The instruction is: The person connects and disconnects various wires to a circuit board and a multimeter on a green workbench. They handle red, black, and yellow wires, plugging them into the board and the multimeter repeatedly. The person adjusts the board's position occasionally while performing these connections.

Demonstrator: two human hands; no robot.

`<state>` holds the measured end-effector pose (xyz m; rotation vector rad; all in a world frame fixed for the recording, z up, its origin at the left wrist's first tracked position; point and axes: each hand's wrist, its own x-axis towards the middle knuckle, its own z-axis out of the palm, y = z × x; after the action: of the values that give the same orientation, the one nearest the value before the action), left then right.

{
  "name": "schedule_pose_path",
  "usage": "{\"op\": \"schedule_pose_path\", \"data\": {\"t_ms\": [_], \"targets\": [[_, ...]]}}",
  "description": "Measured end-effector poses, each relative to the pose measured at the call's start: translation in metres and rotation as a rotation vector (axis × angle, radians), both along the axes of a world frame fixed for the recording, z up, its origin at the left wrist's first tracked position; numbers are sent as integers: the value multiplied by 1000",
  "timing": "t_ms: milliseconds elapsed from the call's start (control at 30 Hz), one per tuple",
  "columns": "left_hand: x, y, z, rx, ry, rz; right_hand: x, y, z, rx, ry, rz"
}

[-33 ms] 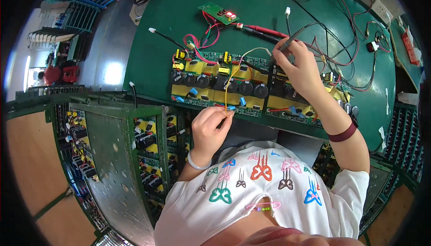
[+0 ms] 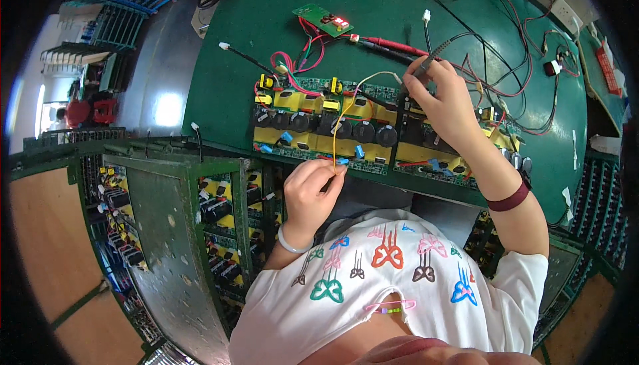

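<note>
My left hand (image 2: 308, 190) pinches the lower end of a thin yellow-and-white wire (image 2: 337, 120) at the front edge of a circuit board (image 2: 299, 155). That wire arches over the board toward my right hand (image 2: 442, 97). Between the fingers of my right hand is a dark cable end with a ribbed sleeve (image 2: 437, 50), like a plug or probe; its tip is hidden. The board carries black round capacitors (image 2: 363, 131), yellow-wrapped parts and small blue parts. A second, similar board (image 2: 426, 171) lies partly under my right forearm.
A small green board with a lit red display (image 2: 326, 20) lies behind the boards, joined by pink wires. Red and black test leads (image 2: 393, 45) and tangled cables cover the green table's right side. A green metal rack (image 2: 163, 225) holding similar boards stands at left.
</note>
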<state>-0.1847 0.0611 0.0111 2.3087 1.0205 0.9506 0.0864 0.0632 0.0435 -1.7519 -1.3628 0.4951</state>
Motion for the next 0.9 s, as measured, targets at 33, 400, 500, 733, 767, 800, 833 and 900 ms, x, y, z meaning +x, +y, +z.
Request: {"op": "schedule_pose_path", "data": {"t_ms": [33, 400, 500, 733, 767, 800, 833, 900], "targets": [[0, 1, 1, 2, 6, -7, 0, -1, 0, -31, -31, 10], [0, -1, 0, 2, 26, 3, 2, -1, -8, -27, -78, 18], [1, -2, 1, 2, 19, 1, 2, -4, -12, -28, -81, 15], [-2, -2, 5, 20, 0, 4, 1, -3, -8, 13, -97, -4], [-3, -1, 0, 16, -5, 0, 2, -3, -12, 15, -76, -5], [-3, -3, -1, 16, -11, -12, 2, -5, -15, -3, -55, -7], [-3, -2, -1, 28, -15, -16, 1, -3, -14, -11, -54, -5], [-3, -1, -1, 43, -21, -16, 1, -2, -12, -36, -50, -2]]}}
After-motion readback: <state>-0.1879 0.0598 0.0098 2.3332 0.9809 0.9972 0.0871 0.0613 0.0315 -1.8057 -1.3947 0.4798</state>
